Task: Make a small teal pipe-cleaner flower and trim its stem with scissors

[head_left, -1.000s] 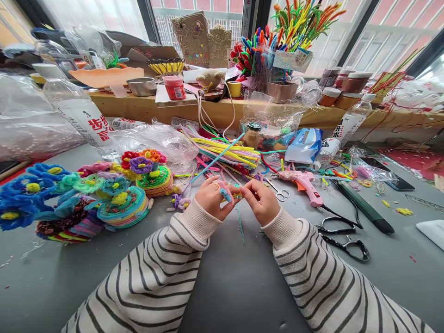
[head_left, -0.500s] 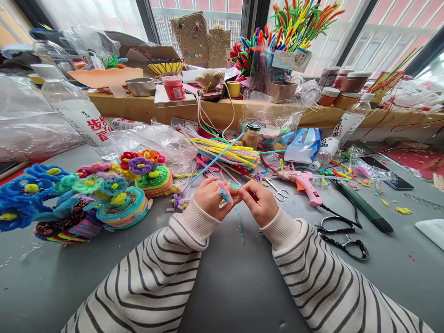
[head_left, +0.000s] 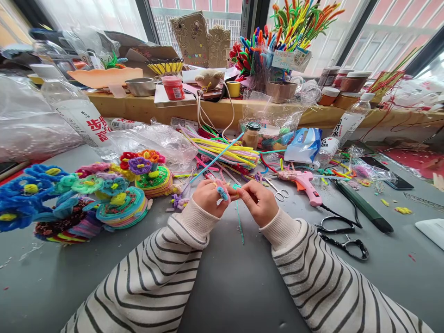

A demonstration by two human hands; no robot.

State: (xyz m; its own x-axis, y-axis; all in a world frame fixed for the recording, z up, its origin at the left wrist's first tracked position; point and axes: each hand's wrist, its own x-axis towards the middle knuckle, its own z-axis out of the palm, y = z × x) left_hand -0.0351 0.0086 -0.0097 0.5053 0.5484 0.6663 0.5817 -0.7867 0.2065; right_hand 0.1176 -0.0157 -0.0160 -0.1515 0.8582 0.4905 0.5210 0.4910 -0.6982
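Both hands meet over the grey table, fingertips nearly touching. My left hand (head_left: 212,198) is closed, its fingers pinching one end of a small turquoise pipe-cleaner piece (head_left: 236,186). A pink and blue fuzzy piece (head_left: 222,190) sits against the fingers of this hand. My right hand (head_left: 258,201) pinches the turquoise piece from the other side, thumb and forefinger pressed together. Below the fingertips a thin turquoise strand (head_left: 240,223) hangs or lies toward me; whether it touches the table I cannot tell. The fingers hide much of the held piece.
Pipe-cleaner flowers in round bases (head_left: 122,208) stand at the left. Behind the hands lies a pipe-cleaner bundle (head_left: 229,152). To the right are small scissors (head_left: 280,192), a pink glue gun (head_left: 305,182), black-handled scissors (head_left: 354,247) and a dark green tool (head_left: 367,210).
My left hand has shifted slightly left and its fingers have curled in more, turning the pink and blue piece a little. My right hand has hardly moved.
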